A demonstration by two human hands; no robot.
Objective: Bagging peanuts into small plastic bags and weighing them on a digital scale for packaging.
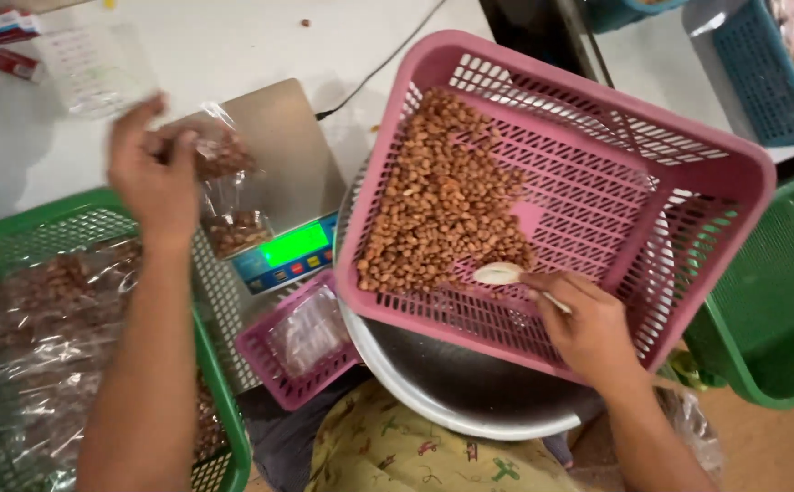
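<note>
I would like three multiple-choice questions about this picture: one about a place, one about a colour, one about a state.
1. Where do the loose peanuts lie?
A. in the pink basket
B. on the scale
C. on the floor

2. What colour is the basket at the left edge, the one holding filled bags?
A. blue
B. green
C. pink

3. What is the right hand doing?
A. resting empty
B. holding a pale spoon at the peanuts
C. pressing a scale button

Answers:
1. A, as the nuts are heaped inside the tilted pink basket.
2. B, as the green basket has green mesh walls.
3. B, as its fingers grip the spoon handle, while the left hand holds a clear bag of peanuts over the scale.
</note>
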